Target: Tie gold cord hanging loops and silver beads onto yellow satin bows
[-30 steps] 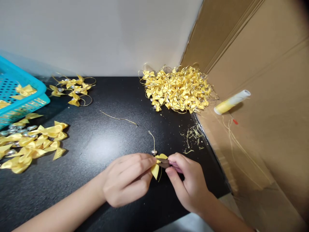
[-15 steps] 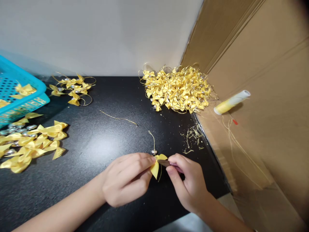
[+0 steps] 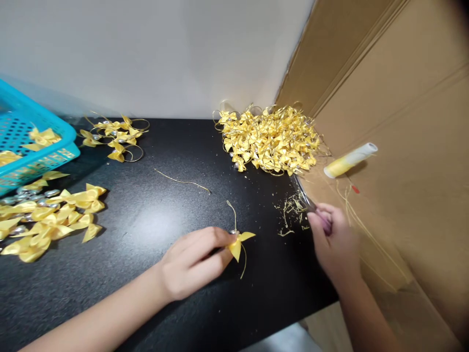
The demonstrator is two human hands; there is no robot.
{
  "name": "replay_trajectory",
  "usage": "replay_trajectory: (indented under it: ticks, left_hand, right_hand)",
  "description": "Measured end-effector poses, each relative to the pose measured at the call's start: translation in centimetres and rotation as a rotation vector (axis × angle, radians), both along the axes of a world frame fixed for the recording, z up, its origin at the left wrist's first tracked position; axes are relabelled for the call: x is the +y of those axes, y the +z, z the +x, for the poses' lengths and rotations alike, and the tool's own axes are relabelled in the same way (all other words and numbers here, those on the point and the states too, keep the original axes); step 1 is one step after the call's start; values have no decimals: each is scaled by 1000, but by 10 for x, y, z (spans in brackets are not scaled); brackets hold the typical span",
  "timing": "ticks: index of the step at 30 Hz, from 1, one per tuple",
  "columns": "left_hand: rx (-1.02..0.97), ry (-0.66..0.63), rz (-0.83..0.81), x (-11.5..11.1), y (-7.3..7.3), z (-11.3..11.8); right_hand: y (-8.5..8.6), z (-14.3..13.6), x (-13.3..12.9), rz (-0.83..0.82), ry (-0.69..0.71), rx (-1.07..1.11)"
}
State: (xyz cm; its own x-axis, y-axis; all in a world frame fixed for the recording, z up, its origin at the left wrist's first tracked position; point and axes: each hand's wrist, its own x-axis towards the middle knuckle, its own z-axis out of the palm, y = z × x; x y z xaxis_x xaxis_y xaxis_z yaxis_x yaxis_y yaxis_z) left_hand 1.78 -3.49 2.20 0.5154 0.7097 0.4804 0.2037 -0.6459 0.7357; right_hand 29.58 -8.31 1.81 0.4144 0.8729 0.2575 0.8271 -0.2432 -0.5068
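Observation:
My left hand (image 3: 198, 261) pinches a yellow ribbon bow (image 3: 236, 248) low in the middle of the black table. A silvery bell or bead (image 3: 233, 231) shows at the bow's top, partly behind my fingers. From there a gold cord loop (image 3: 234, 213) stands up, and a loose cord tail (image 3: 244, 264) hangs below. Over at the table's right edge, my right hand (image 3: 335, 244) is closed round purple-handled scissors (image 3: 324, 220), their metal blades pointing away toward the bow pile. Short cord clippings (image 3: 293, 210) lie just left of the blades.
A heap of yellow bows with gold loops (image 3: 269, 139) fills the back right corner. Loose bows (image 3: 54, 215) and a blue basket (image 3: 68, 134) are at left, with a smaller bow group (image 3: 117, 132) behind. A cardboard panel (image 3: 403, 146) and a yellow-white spool (image 3: 350, 160) border the right.
My right hand has moved the scissors away from the bow, rightward to the table's edge. My left hand still holds the bow in nearly the same place.

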Motion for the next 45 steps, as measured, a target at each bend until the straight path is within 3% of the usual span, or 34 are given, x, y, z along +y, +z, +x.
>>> replay_trajectory:
  ticks: [3, 7, 10, 13, 15, 18, 20, 23, 26, 32, 37, 41, 45]
  left_hand:
    - [-87, 72, -97, 12, 4, 3]
    - [-201, 295, -556, 23, 3, -6]
    - [-258, 370, -741, 27, 0, -21]
    - [-285, 324, -880, 23, -1, -31]
    - [-272, 226, -942, 16, 1, -30]
    - [-255, 100, -933, 6, 4, -27]
    - [-298, 119, -891, 4, 4, -29]
    - [-410, 281, -882, 12, -4, -42]
    - [-508, 372, -888, 24, -15, -55]
    - [-532, 302, -874, 25, -17, -53]
    - [-556, 235, -847, 20, -20, -48]
    - [-562, 227, -909, 21, -22, -49]
    - [-539, 266, -944, 23, -22, -50]
  right_hand:
    - [-16, 38, 2, -49, -42, -229]
    - [-32, 63, 1, 57, 71, -439]
    - [-30, 59, 4, 74, 33, -470]
    - [-11, 25, 12, 102, 36, -412]
    - [8, -16, 16, 107, 209, -239]
    - [32, -83, 17, -118, 775, 175]
    - [39, -114, 17, -194, 948, 382]
    - [40, -123, 27, -156, 880, 433]
    - [33, -108, 53, -109, 773, 184]
    - [17, -105, 99, -245, 879, -162]
    - [12, -119, 101, -332, 846, -211]
    - [8, -119, 97, -278, 849, -337]
    - [5, -115, 97, -233, 800, -278]
